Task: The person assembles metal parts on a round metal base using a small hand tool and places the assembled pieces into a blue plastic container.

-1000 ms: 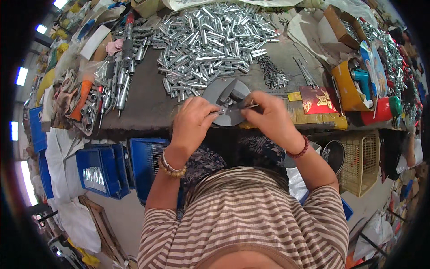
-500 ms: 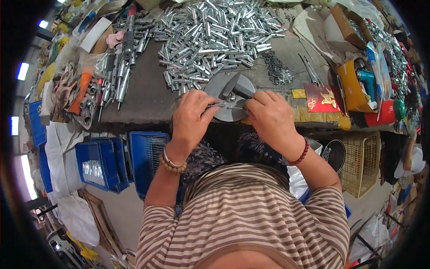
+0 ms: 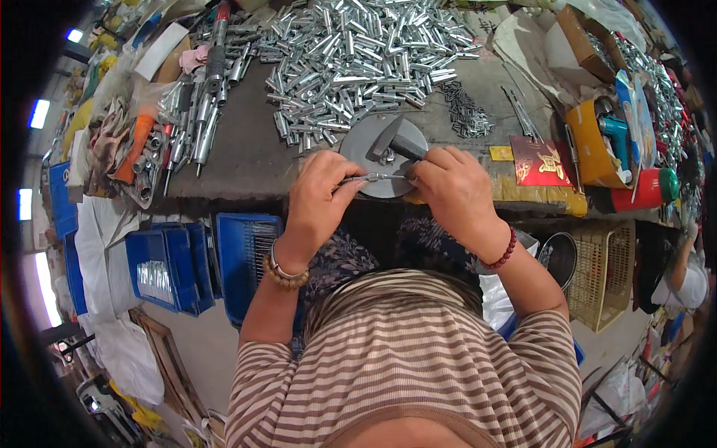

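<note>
Over the near half of a round grey metal disc (image 3: pixel 357 145), my two hands nearly meet. My left hand (image 3: pixel 320 196) is closed, thumb and fingers pinching a slim silver metal fitting (image 3: pixel 371 177) that points right. A thin metal pin (image 3: pixel 394 177) runs from the fitting's tip to the fingertips of my right hand (image 3: pixel 457 196), which is pinched on its other end. A hammer (image 3: pixel 386 139) lies over the disc, its dark handle reaching my right knuckles; whether those fingers also touch the handle cannot be seen. Small metal bits (image 3: pixel 387 157) sit beneath the hammer head.
Beyond the disc rises a large heap of silver tubes (image 3: pixel 358 60). Small dark pins (image 3: pixel 464 112) are piled right of it. Tools (image 3: pixel 209 112) crowd the left; a red packet (image 3: pixel 539 160) and yellow holder (image 3: pixel 594 145) stand right. Blue bins (image 3: pixel 239 261) sit below the bench edge.
The fitting and pin now lie in one nearly level line between my fingertips, where before they looked less aligned. Both hands stay almost in place.
</note>
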{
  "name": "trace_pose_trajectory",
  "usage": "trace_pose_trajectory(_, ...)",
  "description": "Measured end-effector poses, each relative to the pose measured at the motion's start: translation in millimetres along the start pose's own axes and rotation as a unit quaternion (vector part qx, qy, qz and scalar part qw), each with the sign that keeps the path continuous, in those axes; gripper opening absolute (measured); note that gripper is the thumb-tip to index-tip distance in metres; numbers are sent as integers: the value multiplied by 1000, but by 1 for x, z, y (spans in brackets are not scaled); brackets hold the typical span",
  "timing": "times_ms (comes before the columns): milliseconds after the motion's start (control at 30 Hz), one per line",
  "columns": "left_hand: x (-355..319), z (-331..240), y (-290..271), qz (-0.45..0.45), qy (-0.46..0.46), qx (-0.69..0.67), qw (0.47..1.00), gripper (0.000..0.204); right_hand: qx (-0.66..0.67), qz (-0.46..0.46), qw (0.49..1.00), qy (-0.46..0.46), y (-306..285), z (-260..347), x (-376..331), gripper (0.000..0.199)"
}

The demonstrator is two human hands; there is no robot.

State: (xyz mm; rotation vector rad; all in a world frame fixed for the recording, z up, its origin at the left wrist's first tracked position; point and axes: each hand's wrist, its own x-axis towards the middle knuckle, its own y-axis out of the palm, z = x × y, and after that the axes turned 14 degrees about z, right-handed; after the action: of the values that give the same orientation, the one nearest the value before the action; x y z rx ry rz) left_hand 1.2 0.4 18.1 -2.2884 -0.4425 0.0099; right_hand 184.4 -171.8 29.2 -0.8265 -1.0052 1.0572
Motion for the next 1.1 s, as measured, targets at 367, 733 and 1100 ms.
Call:
trace_pose_trajectory(367, 0, -5, 2, 5, -65, -90, 994, 15, -3, 6, 999, -31, 5, -5, 3, 10)
trace_pose_trajectory(733, -1, -3, 5, 7, -67, -137, 988, 14, 5, 4, 998, -57, 8, -5, 12, 16)
trace_pose_trajectory(1100, -2, -4, 7, -3, -58, -126, 990, 13, -77, -46, 984, 152, -22, -78, 18, 13)
